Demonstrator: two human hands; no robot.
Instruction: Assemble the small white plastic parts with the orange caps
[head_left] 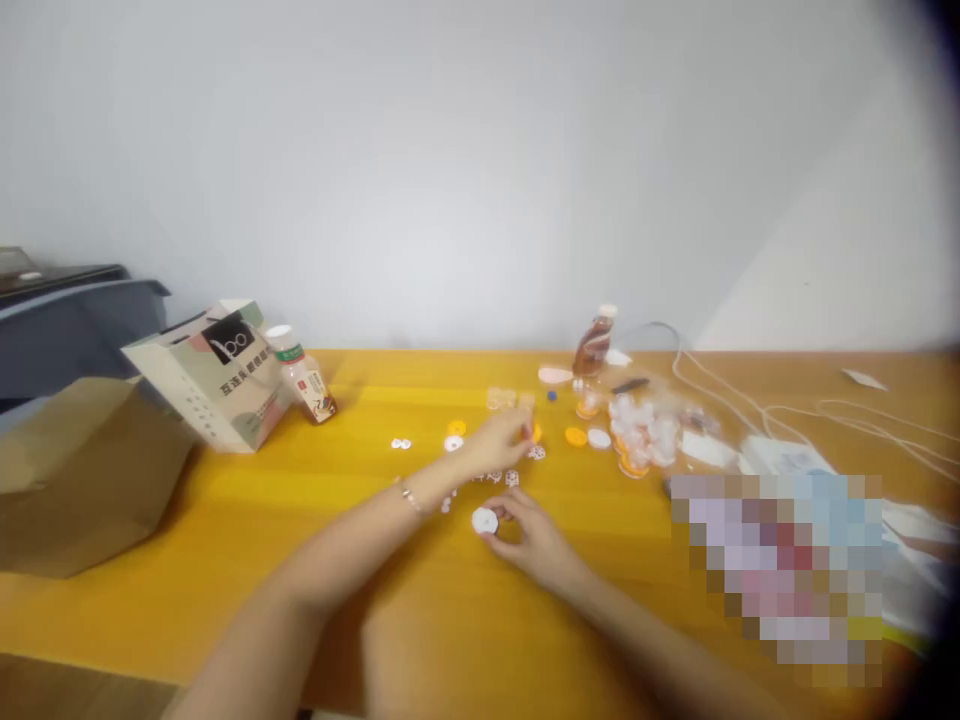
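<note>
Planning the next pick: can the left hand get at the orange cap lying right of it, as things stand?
Probably yes. The left hand hovers over the small parts, and the orange cap lies just beyond it on bare table, nothing between. The right hand holds a white disc nearer the camera.

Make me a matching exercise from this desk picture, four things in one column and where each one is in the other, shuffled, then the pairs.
1. right hand
2. left hand
3. paper bag
4. brown bottle

A. far left of the table, leaning
B. upright at the back near the wall
C. holds a white disc
D. reaches to the small orange and white parts

Pairs: 1-C, 2-D, 3-A, 4-B
</note>
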